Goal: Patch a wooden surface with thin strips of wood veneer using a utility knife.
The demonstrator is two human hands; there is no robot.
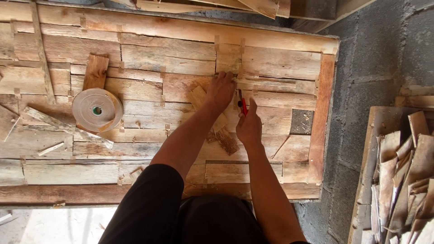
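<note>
My left hand lies flat, fingers spread, pressing a thin piece of wood veneer onto the veneer-covered board. Beside it, my right hand grips a red-handled cutter with its tip pointing away from me, just right of the left hand's fingers. More small veneer scraps lie under and between my forearms. Pale tape strips hold the veneer sheets together in many places.
A large roll of pale tape sits on the left of the board, with a short wood piece behind it and loose slats beside it. A stack of veneer offcuts stands at the right, past a grey block wall.
</note>
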